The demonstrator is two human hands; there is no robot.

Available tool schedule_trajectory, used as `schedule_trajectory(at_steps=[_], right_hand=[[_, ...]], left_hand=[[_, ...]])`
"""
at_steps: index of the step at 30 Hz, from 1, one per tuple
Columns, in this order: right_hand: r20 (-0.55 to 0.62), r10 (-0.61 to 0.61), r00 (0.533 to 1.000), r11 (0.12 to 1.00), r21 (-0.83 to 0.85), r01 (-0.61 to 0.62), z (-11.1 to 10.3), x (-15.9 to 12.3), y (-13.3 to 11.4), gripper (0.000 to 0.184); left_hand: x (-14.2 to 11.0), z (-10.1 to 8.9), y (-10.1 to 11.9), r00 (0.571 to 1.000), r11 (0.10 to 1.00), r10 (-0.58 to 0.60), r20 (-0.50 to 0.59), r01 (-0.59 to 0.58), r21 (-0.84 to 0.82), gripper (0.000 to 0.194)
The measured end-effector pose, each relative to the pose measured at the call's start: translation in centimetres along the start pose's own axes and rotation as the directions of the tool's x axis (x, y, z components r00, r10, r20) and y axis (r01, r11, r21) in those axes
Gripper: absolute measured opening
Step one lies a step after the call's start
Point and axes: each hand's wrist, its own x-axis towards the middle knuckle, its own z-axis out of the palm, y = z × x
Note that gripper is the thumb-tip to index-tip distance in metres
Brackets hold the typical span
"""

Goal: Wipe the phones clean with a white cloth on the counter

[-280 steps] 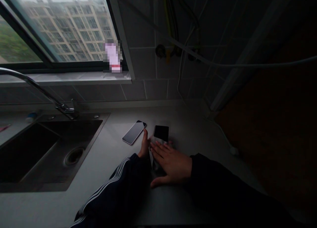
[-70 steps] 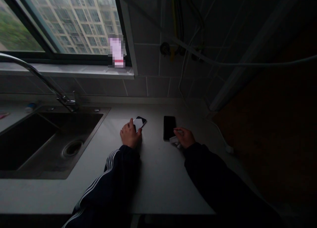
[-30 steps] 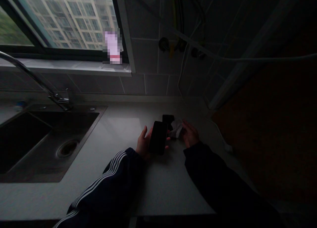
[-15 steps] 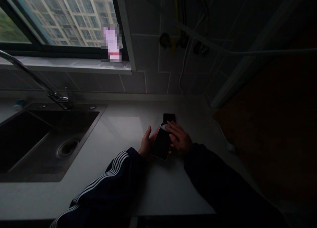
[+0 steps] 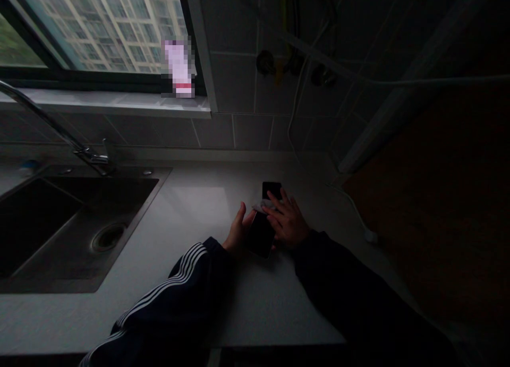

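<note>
My left hand (image 5: 239, 231) stands at the lower left edge of a black-screened smartphone (image 5: 261, 235), holding it tilted with the thumb and fingers around its side. My right hand (image 5: 287, 222) lies to the right with spread fingers reaching over the phone's upper end. A crumpled white cloth (image 5: 261, 206) sits just beyond the phone, under my right fingertips. Farther back on the counter lies a small black flat device (image 5: 271, 189), its lower part hidden by the cloth.
A steel sink (image 5: 40, 229) with a drain and a curved faucet (image 5: 51, 122) lies to the left. A tiled wall and window sill (image 5: 111, 102) stand behind the pale counter (image 5: 187, 207). A white cable (image 5: 353, 207) runs along the right side.
My right hand has spread its fingers and shifted slightly left over the phone. The white cloth now shows beyond the phone's upper end. The phone has hardly moved.
</note>
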Motion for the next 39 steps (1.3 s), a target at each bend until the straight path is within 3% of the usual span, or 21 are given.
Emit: schedule_trajectory(at_steps=[2,7,11,14,16,20,23,30,33,36,39], right_hand=[[-0.002,0.038,0.999,0.999,-0.009,-0.038,-0.2,0.1,-0.1,0.041],[0.081,-0.088,0.993,0.996,0.043,0.084,0.0,-0.2,-0.8,0.04],[-0.01,0.118,0.993,0.989,0.088,-0.116,0.4,-0.1,0.2,0.042],[-0.078,0.234,0.969,0.951,0.224,-0.211,0.3,0.2,1.4,0.042],[-0.103,0.286,0.953,0.901,0.369,-0.23,0.1,0.3,1.8,0.041],[-0.07,0.478,0.876,0.701,0.631,-0.332,-0.2,0.4,1.5,0.036],[-0.036,0.543,0.839,0.621,0.689,-0.373,-0.5,0.4,1.1,0.042],[0.015,0.575,0.818,0.491,0.793,-0.36,-1.0,0.6,0.8,0.043],[-0.006,0.578,0.816,0.503,0.79,-0.35,-1.2,0.6,0.6,0.043],[-0.113,0.57,0.814,0.607,0.725,-0.325,-1.3,0.4,0.1,0.041],[-0.226,0.376,0.899,0.797,0.574,-0.189,-1.1,0.2,-0.4,0.036]], left_hand=[[0.0,0.1,0.0,1.0,1.0,-0.021,-0.003,0.022,0.014,0.073],[-0.1,0.1,0.0,0.998,1.0,0.019,-0.066,-0.02,-0.013,0.075],[-0.1,-0.2,0.1,1.0,1.0,-0.003,0.031,0.002,0.014,0.075],[-0.1,-0.4,0.3,0.994,0.999,-0.017,0.112,0.011,0.053,0.079],[-0.2,-0.4,0.3,0.989,0.998,-0.023,0.144,0.013,0.068,0.08],[-0.5,-0.2,0.4,0.985,0.999,-0.021,0.172,0.012,0.05,0.08],[-0.7,0.0,0.5,0.985,1.0,-0.022,0.17,0.018,0.024,0.081],[-0.9,0.1,0.7,0.986,0.999,-0.031,0.161,0.026,0.039,0.072],[-0.9,0.3,0.7,0.982,0.999,-0.031,0.185,0.023,0.048,0.072],[-0.8,0.3,0.6,0.98,0.998,-0.041,0.193,0.032,0.047,0.073],[-0.6,0.0,0.5,0.983,0.998,-0.059,0.173,0.053,0.037,0.074]])
